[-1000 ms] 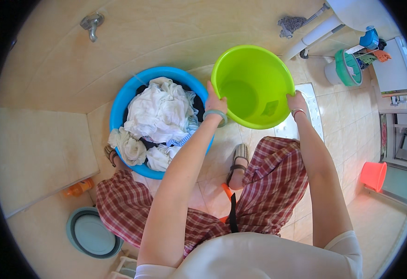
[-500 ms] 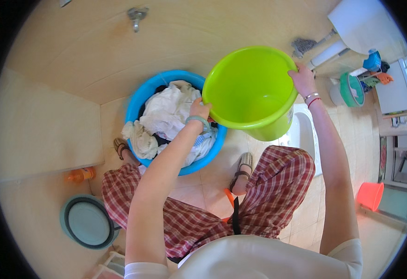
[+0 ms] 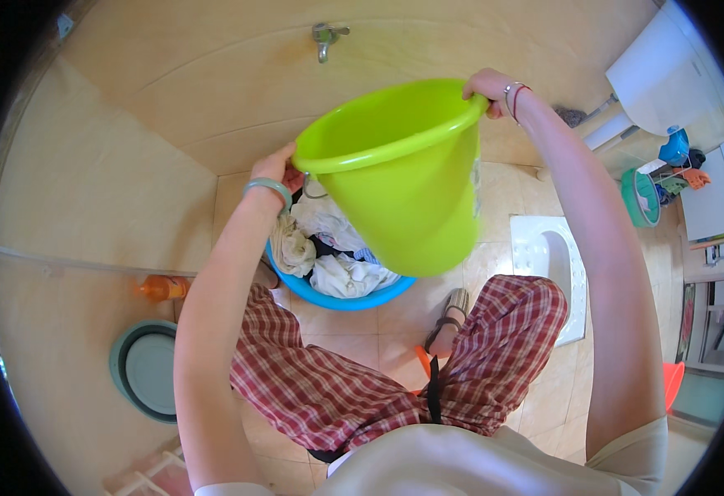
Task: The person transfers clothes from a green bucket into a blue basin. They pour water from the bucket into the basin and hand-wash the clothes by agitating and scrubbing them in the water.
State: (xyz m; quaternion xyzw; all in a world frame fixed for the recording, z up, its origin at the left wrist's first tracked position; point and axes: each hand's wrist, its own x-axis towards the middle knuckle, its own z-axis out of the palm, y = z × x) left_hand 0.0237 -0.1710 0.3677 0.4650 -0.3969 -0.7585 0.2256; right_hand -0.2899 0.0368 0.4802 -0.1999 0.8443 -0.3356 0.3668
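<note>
A lime-green bucket (image 3: 403, 198) hangs in the air between my two hands, its mouth tilted toward the wall ahead. My left hand (image 3: 277, 172) is closed on the left side of its rim, near one end of the wire handle (image 3: 316, 188). On the right side of the rim, my right hand (image 3: 489, 88) grips with the fingers over the edge. Below and behind the bucket, a blue basin (image 3: 341, 301) stands on the floor, partly hidden. Crumpled white laundry (image 3: 329, 223) with some dark pieces fills it. What the bucket holds, if anything, is out of sight.
A tap (image 3: 324, 40) juts from the wall above the bucket. White squat toilet (image 3: 549, 248) lies to the right of it. On the left are an orange bottle (image 3: 165, 287) and a grey-green basin (image 3: 148, 376). Farther right stand a teal bucket (image 3: 641, 200) and a red container (image 3: 673, 384).
The green bucket has risen and moved left, over the blue basin, and its mouth has tipped away from me. Both hands have kept their hold on the rim.
</note>
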